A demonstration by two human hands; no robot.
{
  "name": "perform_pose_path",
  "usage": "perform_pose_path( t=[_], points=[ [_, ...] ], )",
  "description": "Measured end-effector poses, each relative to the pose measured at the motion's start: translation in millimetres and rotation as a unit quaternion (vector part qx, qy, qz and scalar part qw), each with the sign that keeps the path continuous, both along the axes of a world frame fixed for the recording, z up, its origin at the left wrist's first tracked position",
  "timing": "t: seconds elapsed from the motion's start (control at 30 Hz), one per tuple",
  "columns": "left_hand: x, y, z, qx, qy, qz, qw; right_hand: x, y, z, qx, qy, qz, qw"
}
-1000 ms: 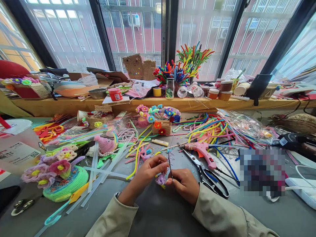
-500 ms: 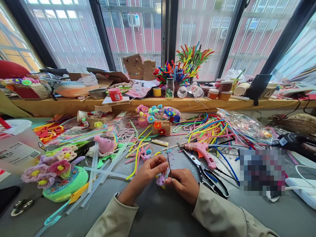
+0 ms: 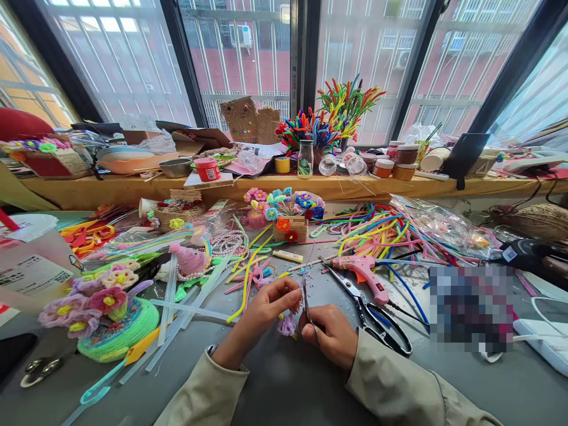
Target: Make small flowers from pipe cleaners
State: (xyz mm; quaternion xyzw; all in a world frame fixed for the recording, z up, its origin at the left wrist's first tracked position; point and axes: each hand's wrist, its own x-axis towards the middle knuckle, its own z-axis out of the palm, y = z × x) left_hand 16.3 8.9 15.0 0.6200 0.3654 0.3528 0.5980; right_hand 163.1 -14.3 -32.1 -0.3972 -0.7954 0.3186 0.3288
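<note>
Over the near middle of the grey table, my left hand is pinched, with a small purple fuzzy flower hanging just below its fingertips. My right hand is closed around slim metal scissors, their narrow blades pointing up and away from me, close beside the left fingertips. How the fingers sit in the handles is mostly hidden. Large black-handled scissors lie right of my right hand, near a pink glue gun.
Left lie clear glue sticks and a green round base with fuzzy flowers. A drink cup stands at far left. Behind are a twine-wrapped flower box and many loose pipe cleaners. A wooden ledge runs along the windows.
The scissors' blades have parted slightly, and my right hand has shifted a little away from the flower. More of the purple flower shows. My left hand has barely moved.
</note>
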Motion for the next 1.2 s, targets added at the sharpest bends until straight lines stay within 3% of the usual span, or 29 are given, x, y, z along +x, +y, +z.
perform_pose_path(
  t=[0.4, 1.2],
  points=[
    [0.9, -2.3, 1.2, -0.005, -0.024, 0.017, 1.000, -1.8, 1.1, -3.2, 0.017, -0.043, -0.003, 0.999],
    [-0.8, 2.4, -1.6, -0.002, -0.010, -0.019, 1.000, -0.4, -0.2, 0.0, 0.010, -0.027, 0.011, 1.000]
  ],
)
